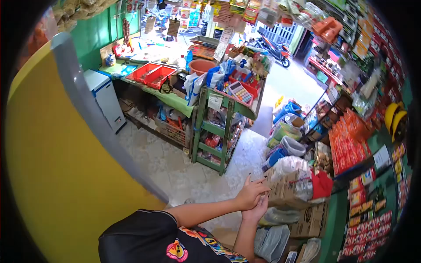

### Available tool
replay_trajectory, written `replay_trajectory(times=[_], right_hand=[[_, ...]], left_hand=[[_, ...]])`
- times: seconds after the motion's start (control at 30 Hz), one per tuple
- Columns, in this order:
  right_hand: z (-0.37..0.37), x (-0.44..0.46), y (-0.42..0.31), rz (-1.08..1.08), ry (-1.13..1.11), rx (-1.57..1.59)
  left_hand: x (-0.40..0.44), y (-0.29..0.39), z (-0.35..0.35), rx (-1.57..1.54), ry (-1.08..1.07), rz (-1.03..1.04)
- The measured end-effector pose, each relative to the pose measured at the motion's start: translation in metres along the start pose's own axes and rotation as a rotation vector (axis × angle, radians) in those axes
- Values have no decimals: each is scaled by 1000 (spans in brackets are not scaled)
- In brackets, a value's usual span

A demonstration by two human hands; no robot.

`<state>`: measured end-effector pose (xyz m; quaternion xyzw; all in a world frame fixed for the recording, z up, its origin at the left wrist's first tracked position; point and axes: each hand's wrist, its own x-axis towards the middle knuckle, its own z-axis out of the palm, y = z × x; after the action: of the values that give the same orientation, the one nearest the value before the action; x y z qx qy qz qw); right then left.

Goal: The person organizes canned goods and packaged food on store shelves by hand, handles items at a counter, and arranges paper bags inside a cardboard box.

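My left hand reaches across from the black-sleeved arm and rests against my right hand, near the lower middle of the head view. Its fingers are partly spread, with dark nails at the tips, and nothing shows in them. The right hand comes up from below with the palm side near the left hand. Its fingers are mostly hidden behind the left hand. Just beyond both hands stands a cardboard box with a white plastic bag on top. A red bag lies beside it.
A yellow wall with a grey edge curves along the left. Ahead stand a green wooden shelf, a counter with red trays and a white freezer. Hanging packets line the right. A motorcycle is outside.
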<state>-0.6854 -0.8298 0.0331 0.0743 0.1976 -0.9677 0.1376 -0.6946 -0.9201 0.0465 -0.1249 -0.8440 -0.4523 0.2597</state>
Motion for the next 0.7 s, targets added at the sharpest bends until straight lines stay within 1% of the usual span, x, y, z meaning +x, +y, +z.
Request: replay_trajectory(times=[0.03,0.1,0.2,0.27,0.3,0.37,0.4,0.5,0.53,0.63,0.67,0.7], right_hand=[[6,23,4,-9,-45,-24],[16,65,18,-5,-125,-78],[61,115,41,-103,-235,-271],[98,141,54,-72,-293,-343],[109,154,65,-51,-317,-377],[122,187,90,17,-313,-360],[125,201,98,53,-299,-356],[120,256,130,361,-317,-290],[132,263,145,363,-271,-317],[136,298,178,453,-317,-526],[150,305,190,522,-320,-541],[154,318,202,607,-373,-591]], left_hand=[[17,-16,-2,7,-14,3],[56,-39,-19,30,90,58],[98,-73,-51,59,208,96],[124,-91,-79,103,286,84],[132,-101,-89,92,290,63],[147,-126,-109,83,301,19],[151,-146,-117,90,298,36],[149,-184,-147,36,333,-62],[143,-207,-151,-30,301,-94],[125,-253,-170,-716,470,-440],[118,-262,-183,-799,533,-565],[110,-270,-199,-885,599,-689]])
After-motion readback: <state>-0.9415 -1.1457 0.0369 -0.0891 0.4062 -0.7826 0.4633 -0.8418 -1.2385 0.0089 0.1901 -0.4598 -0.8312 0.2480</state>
